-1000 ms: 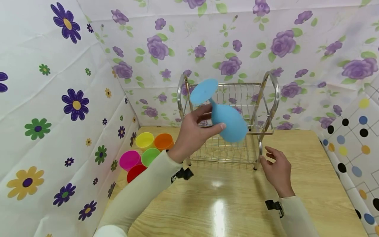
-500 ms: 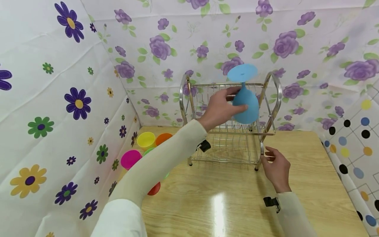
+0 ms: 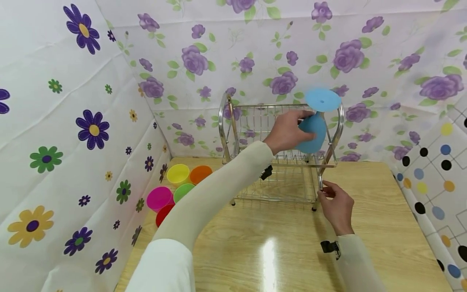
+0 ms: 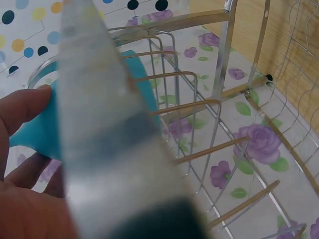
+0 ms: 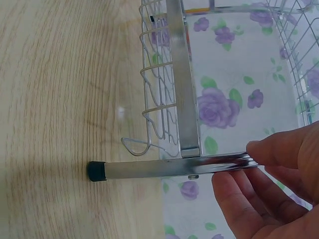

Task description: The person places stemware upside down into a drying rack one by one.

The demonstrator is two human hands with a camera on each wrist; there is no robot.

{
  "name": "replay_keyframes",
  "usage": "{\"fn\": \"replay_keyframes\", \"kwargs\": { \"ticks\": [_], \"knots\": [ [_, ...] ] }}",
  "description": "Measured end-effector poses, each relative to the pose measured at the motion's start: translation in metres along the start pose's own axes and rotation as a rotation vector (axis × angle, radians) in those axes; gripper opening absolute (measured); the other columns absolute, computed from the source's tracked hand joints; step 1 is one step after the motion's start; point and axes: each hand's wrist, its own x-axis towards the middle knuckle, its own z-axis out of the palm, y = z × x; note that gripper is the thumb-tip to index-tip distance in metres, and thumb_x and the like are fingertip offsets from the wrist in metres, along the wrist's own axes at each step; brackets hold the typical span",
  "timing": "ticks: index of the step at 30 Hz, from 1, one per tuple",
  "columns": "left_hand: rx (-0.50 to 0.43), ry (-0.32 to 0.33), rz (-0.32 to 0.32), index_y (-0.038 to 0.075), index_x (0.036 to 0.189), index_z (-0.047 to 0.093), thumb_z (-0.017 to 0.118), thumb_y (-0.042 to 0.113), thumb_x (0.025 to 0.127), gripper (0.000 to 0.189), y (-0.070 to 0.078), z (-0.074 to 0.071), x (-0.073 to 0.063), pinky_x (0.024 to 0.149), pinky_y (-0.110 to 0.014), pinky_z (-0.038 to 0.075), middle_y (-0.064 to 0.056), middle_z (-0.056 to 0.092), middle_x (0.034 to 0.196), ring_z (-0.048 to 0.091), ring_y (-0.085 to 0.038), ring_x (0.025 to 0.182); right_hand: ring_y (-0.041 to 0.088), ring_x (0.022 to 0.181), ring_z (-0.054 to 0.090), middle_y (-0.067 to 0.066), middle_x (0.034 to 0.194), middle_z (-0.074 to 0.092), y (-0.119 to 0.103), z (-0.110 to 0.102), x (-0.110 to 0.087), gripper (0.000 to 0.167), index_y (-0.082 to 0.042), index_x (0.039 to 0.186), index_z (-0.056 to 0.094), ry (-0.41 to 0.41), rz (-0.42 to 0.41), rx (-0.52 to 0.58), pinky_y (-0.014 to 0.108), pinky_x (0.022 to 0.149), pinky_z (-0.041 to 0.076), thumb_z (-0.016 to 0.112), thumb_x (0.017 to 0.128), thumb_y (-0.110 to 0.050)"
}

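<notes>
My left hand grips the bowl of a light blue goblet, held upside down with its round foot on top. The goblet is at the right end of the metal dish rack's upper tier. In the left wrist view, the blue bowl is beside the wire dividers, partly covered by a blurred bar; whether it touches the rack I cannot tell. Low on the rack's right side, my right hand pinches the front leg between thumb and fingers, as the right wrist view shows.
To the left of the rack stand several coloured cups, among them a yellow cup, an orange cup and a pink cup. My left sleeve partly covers them. Patterned sheets enclose the wooden table behind and at both sides.
My left hand has carried the goblet rightward to the rack's upper right end. From a slant, the goblet has turned nearly upright with its foot on top. My right hand stays at the leg.
</notes>
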Motion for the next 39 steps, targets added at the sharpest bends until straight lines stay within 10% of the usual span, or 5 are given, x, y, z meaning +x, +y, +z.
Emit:
{"fn": "replay_keyframes", "kwargs": {
  "ticks": [15, 25, 33, 39],
  "knots": [
    [-0.03, -0.033, -0.077, 0.017, 0.156, 0.052, 0.081, 0.026, 0.096, 0.068, -0.013, 0.006, -0.002, 0.101, -0.032, 0.059, -0.005, 0.058, 0.155, 0.058, -0.022, 0.14, 0.032, 0.095, 0.074, 0.015, 0.109, 0.079, 0.001, 0.004, 0.001, 0.038, -0.009, 0.137, 0.071, 0.003, 0.008, -0.003, 0.044, 0.085, 0.057, 0.074, 0.099, -0.012],
    [-0.093, 0.059, -0.052, 0.024, 0.159, 0.049, 0.081, 0.032, 0.095, 0.072, -0.01, 0.0, -0.017, 0.109, -0.033, 0.055, 0.002, 0.051, 0.162, 0.054, -0.022, 0.145, 0.031, 0.094, 0.075, 0.014, 0.108, 0.079, 0.002, 0.002, 0.002, 0.038, -0.009, 0.136, 0.071, 0.008, -0.009, -0.013, 0.033, 0.08, 0.055, 0.074, 0.099, -0.012],
    [-0.252, 0.225, 0.0, 0.029, 0.15, 0.058, 0.077, 0.035, 0.099, 0.055, -0.011, -0.022, -0.053, 0.104, -0.031, 0.057, 0.008, 0.057, 0.151, 0.059, -0.018, 0.136, 0.033, 0.096, 0.075, 0.015, 0.108, 0.079, 0.001, 0.002, 0.001, 0.037, -0.01, 0.136, 0.071, 0.004, 0.01, -0.005, 0.033, 0.08, 0.055, 0.073, 0.099, -0.014],
    [-0.388, 0.377, 0.098, 0.019, 0.139, 0.066, 0.076, 0.025, 0.1, 0.041, -0.018, -0.042, -0.106, 0.104, -0.026, 0.058, 0.003, 0.065, 0.141, 0.064, -0.019, 0.128, 0.033, 0.098, 0.076, 0.014, 0.108, 0.079, 0.002, 0.003, 0.0, 0.037, -0.012, 0.137, 0.071, 0.002, 0.027, -0.001, 0.03, 0.081, 0.053, 0.072, 0.1, -0.017]
  ]
}}
